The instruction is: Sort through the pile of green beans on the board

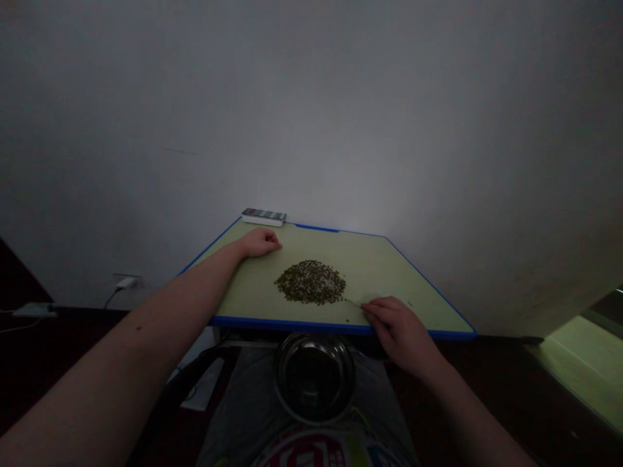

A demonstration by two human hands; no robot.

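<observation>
Pinching a thin tool [354,303], right fingers [374,306] sit beside the grains [311,282]; left fingers [271,246] curl together.

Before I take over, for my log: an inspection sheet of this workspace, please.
Surface: pale yellow tabletop, blue edging.
Job's things: heap of small seed-like pieces; thin tool; steel bowl before the near edge.
Clutter: white-sided box, far left corner; stray speck, near edge.
Hands: left hand loosely curled, left of the heap; right hand pinching the thin tool.
Cables: cord hanging from wall plug.
Surroundings: dim light; grey wall behind.
</observation>
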